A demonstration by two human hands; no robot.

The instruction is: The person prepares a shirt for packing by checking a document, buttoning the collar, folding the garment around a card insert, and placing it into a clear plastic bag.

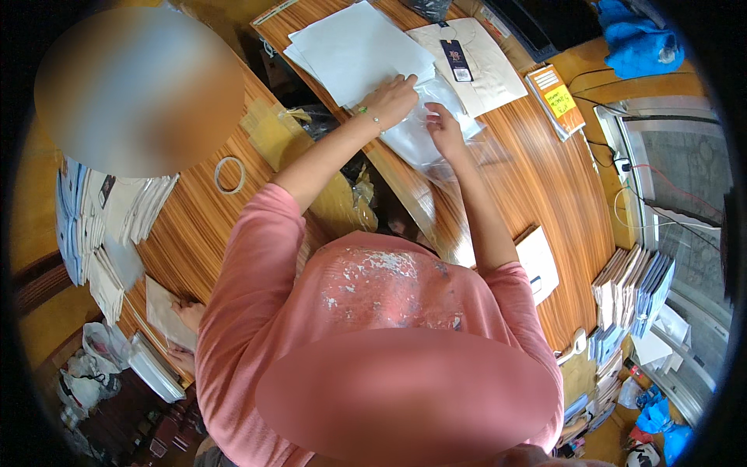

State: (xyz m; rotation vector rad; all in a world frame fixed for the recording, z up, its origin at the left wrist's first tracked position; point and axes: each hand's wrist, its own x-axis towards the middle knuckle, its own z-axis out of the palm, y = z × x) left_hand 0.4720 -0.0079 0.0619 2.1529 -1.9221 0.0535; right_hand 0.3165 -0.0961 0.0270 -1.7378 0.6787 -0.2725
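My left hand (pixel 391 100) lies at the lower right corner of a stack of white sheets (pixel 362 50), its fingers bent closed on the edge of a clear plastic bag (pixel 412 148). Just right of it, my right hand (pixel 446 132) hovers at the same bag with its fingers apart. The clear bags overlap and shine, so their edges are hard to separate. Beyond my right hand lies a folded cream shirt (pixel 482 74) with a dark hang tag (pixel 457 61) on it.
An orange notebook (pixel 556 103) lies at the table's right. Folded shirts (pixel 622 288) are piled far right, more shirts (pixel 117 202) at left. A tape ring (pixel 229 175) rests on the left table. Another person's hand (pixel 188 314) touches a cream piece there. A gap separates the tables.
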